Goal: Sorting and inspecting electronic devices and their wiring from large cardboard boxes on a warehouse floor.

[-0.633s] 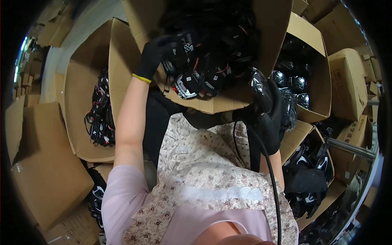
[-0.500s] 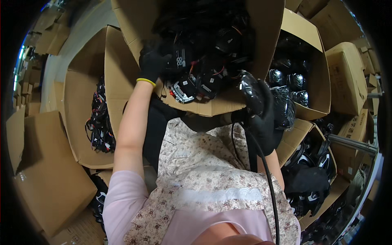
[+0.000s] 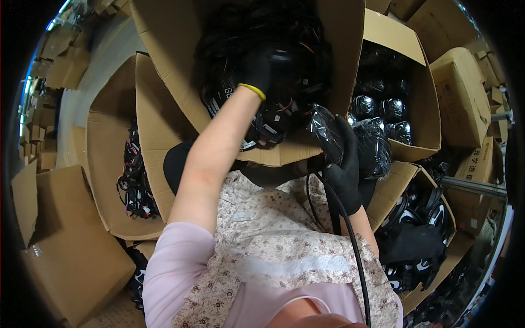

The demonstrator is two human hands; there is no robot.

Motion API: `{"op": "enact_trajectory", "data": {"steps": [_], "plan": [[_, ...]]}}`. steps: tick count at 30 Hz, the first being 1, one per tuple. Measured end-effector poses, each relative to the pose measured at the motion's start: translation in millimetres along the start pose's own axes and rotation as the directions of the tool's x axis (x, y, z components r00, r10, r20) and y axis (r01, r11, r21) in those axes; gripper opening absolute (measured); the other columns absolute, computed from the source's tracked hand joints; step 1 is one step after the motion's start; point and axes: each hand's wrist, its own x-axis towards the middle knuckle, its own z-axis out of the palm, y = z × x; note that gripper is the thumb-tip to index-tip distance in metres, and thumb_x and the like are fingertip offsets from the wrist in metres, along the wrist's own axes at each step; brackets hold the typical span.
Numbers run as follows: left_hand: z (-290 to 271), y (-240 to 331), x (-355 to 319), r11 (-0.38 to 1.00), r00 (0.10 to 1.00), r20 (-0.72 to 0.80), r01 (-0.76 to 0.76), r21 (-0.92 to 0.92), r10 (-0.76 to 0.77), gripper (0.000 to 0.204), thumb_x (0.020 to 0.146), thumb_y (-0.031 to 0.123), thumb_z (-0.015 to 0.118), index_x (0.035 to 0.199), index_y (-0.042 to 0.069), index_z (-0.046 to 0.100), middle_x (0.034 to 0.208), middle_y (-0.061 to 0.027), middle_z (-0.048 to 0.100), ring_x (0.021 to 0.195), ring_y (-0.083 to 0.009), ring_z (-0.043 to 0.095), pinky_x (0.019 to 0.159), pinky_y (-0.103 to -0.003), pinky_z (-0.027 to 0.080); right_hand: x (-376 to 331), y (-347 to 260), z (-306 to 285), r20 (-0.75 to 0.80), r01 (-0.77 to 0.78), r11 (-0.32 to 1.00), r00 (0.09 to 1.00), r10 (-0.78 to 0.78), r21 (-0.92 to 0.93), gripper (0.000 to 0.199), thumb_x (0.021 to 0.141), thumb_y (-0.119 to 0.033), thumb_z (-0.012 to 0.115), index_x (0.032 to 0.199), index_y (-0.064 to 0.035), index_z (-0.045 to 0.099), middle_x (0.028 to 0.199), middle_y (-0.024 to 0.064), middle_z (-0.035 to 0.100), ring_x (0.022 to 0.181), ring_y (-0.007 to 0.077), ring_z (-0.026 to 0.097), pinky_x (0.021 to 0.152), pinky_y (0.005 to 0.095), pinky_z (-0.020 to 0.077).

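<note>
My left hand (image 3: 256, 70), in a black glove with a yellow band at the wrist, reaches into a large cardboard box (image 3: 180, 82) in front of me. Its fingers merge with the dark contents, next to a rounded shiny black part (image 3: 281, 53). Around it lie black electronic assemblies (image 3: 270, 128) with coloured wires and small white labels. My right hand (image 3: 344, 177), also black-gloved, is closed on a glossy black part in clear plastic wrap (image 3: 326, 131) at the box's near right edge. Close beside that hand, a black cable (image 3: 353, 235) runs down across my flowered apron.
Another plastic-wrapped black piece (image 3: 374, 147) sits right of my right hand. Behind it, an open carton (image 3: 429, 104) holds several wrapped black parts. To the left, a carton (image 3: 109, 164) contains wired assemblies (image 3: 136, 180). Lower right, a box (image 3: 391, 188) holds black and silver parts.
My left hand has moved right and deeper into the box, from its left side to the middle. My right hand keeps the wrapped part, slightly lower and further left.
</note>
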Motion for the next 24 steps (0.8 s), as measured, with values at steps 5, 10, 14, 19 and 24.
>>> {"op": "enact_trajectory", "data": {"steps": [5,10,14,19,24], "plan": [[-69.4,56.3,-51.0,0.982,0.988,-0.107,-0.097,0.162,0.115,0.024,0.092,0.017,0.055,0.105,0.001,0.066,0.103,-0.0097,0.069,0.093,-0.0199,0.066,0.085,-0.034,0.052,0.6,-1.3,3.8,0.021,-0.013,0.998,1.000,0.012,0.055,0.101,0.061,-0.019,0.078,0.149,-0.0055,0.029,0.145,0.0156,0.041,0.134,0.0281,0.042,0.113,0.0393,0.0348],[-69.0,89.7,-133.6,0.970,0.980,-0.185,-0.030,0.243,0.076,0.028,0.091,0.021,0.063,0.109,0.000,0.067,0.100,-0.0052,0.069,0.093,-0.0137,0.064,0.083,-0.029,0.051,2.5,2.6,-1.6,0.079,0.010,0.998,0.997,-0.014,0.057,0.099,0.063,-0.021,0.076,0.148,-0.0042,0.029,0.144,0.0159,0.040,0.134,0.0284,0.042,0.113,0.0396,0.0346],[-79.4,81.0,-148.2,0.904,0.996,-0.003,0.078,0.421,-0.085,0.031,0.090,0.032,0.066,0.106,0.005,0.069,0.096,-0.0061,0.071,0.090,-0.0181,0.067,0.082,-0.033,0.051,3.4,10.2,0.1,0.079,-0.005,0.999,0.997,0.002,0.033,0.098,0.065,-0.025,0.078,0.148,-0.0039,0.029,0.144,0.0159,0.040,0.134,0.0283,0.042,0.112,0.0398,0.0349],[-80.2,74.0,-74.3,0.456,0.980,0.199,-0.178,0.872,0.001,0.032,0.090,0.036,0.064,0.104,0.008,0.070,0.099,-0.0149,0.070,0.093,-0.0326,0.066,0.081,-0.040,0.051,6.7,19.4,22.3,0.080,-0.106,0.989,0.992,0.098,0.099,0.100,0.070,-0.036,0.080,0.148,-0.0032,0.028,0.145,0.0162,0.041,0.134,0.0273,0.043,0.112,0.0401,0.0350],[-103.5,59.7,71.2,-0.094,0.987,0.162,-0.164,0.982,-0.021,0.034,0.093,0.035,0.054,0.111,0.009,0.069,0.111,-0.0172,0.068,0.104,-0.0342,0.064,0.091,-0.047,0.049,10.1,36.9,34.0,0.155,-0.190,0.961,0.975,0.161,0.201,0.100,0.068,-0.028,0.082,0.148,-0.0033,0.028,0.145,0.0151,0.041,0.133,0.0259,0.043,0.112,0.0394,0.0337]]}}
